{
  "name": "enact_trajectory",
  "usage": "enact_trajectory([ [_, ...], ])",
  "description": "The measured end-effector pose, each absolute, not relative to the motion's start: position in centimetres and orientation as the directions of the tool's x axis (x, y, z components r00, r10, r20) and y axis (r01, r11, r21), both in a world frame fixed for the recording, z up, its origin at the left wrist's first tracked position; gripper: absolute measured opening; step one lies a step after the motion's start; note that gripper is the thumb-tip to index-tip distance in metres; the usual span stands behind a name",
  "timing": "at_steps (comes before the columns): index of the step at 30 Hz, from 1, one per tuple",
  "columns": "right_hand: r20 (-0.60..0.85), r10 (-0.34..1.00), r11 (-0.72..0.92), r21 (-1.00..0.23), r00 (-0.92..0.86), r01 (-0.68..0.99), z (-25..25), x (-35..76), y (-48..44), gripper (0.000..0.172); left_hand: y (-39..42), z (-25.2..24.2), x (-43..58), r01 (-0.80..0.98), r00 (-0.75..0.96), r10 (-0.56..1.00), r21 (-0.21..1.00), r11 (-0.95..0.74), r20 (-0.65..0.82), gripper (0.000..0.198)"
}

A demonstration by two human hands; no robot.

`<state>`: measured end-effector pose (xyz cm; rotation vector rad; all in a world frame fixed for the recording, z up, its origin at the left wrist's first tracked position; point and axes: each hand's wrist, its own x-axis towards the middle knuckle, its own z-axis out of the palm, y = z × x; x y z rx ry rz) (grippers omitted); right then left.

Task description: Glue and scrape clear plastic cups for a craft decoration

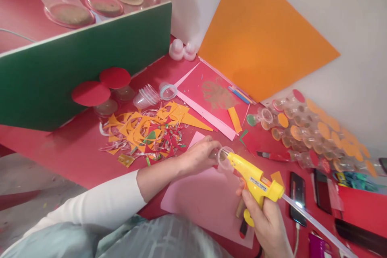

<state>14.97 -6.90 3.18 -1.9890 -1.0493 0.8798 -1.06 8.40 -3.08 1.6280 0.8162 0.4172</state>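
Observation:
My right hand (266, 213) grips a yellow hot glue gun (252, 177), with a long clear glue stick (314, 221) sticking out of its back end. The gun's nozzle reaches the rim of a small clear plastic cup (225, 158). Fingers of my left hand (205, 151) close around that cup from the left, hiding part of it. Beneath both hands lies a sheet of pink paper (199, 201). Whether glue is coming out of the nozzle is too small to see.
Orange and red paper scraps (145, 129) are heaped left of my hands, near stacked clear cups (146, 96). Rows of cups with orange discs (320, 129) stand right. A box cutter (273, 156) and a phone (298, 197) lie nearby. A green panel (90, 68) borders the left.

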Motion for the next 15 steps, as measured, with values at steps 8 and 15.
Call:
enact_trajectory([
  [8,-0.178,0.857,-0.418,-0.789,0.483,0.451,3.4,14.2,-7.6,0.043,8.3,-3.4,-1.0,0.265,0.68,0.72,0.962,-0.06,-0.142,0.015],
  [15,-0.201,0.856,-0.433,-0.782,0.476,0.449,3.3,14.3,-8.0,0.046,8.3,-3.3,-1.0,0.271,0.68,0.718,0.961,-0.058,-0.149,0.014],
])
